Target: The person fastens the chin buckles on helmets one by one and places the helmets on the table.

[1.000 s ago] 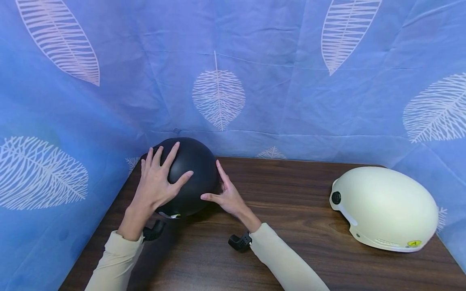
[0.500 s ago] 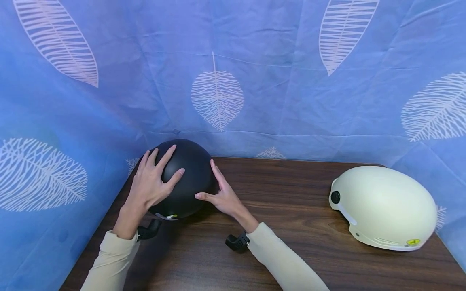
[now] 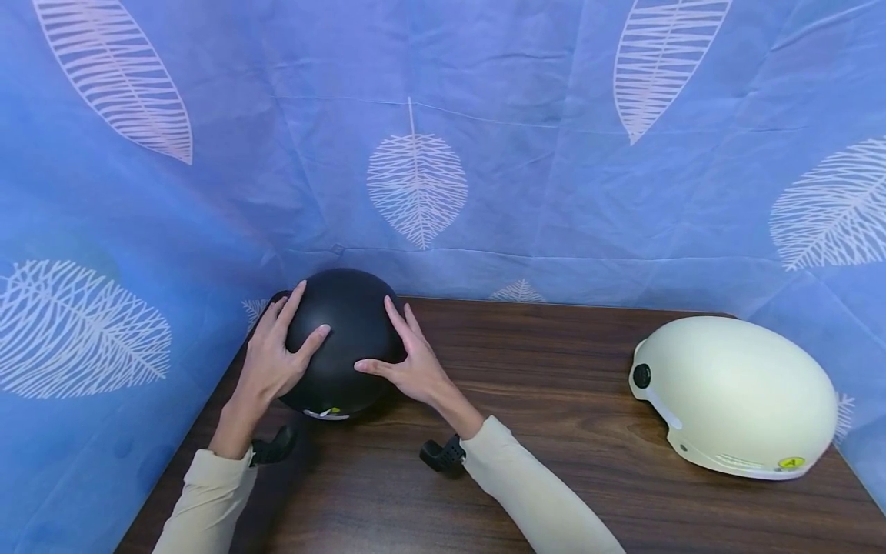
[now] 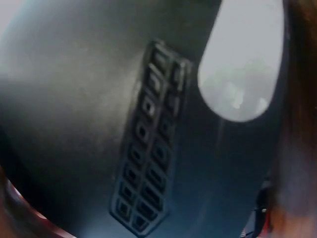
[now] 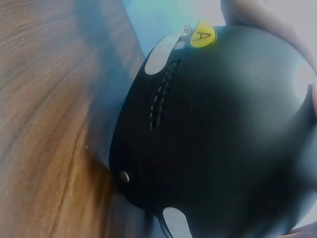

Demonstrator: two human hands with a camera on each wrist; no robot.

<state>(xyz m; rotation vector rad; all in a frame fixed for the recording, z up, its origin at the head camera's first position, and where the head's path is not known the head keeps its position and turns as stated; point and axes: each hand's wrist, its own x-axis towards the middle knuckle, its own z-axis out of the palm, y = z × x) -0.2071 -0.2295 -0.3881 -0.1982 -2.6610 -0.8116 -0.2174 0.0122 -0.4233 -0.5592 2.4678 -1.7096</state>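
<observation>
A black helmet [image 3: 342, 331] rests dome up on the table's back left part. Across its left side lies my left hand [image 3: 270, 362], fingers spread and mostly straight, thumb on the dome. My right hand [image 3: 418, 369] touches the right side, its fingers and thumb extended and apart. Close up in the left wrist view, the helmet's shell [image 4: 74, 99] shows a vent grille [image 4: 148, 139] and a pale rounded patch [image 4: 240, 64]. In the right wrist view the black shell [image 5: 223, 129] bears a yellow sticker [image 5: 203, 34] with a letter A.
A cream helmet [image 3: 741, 392] with a black round part [image 3: 641, 376] lies at the right of the dark wooden table [image 3: 526, 369]. Blue cloth [image 3: 526, 192] with white leaf prints hangs behind and along both sides.
The black helmet has turned and shifted slightly left, its front sticker now nearer the middle of its lower edge. Both hands have moved left with it; the right fingers reach farther over the dome.
</observation>
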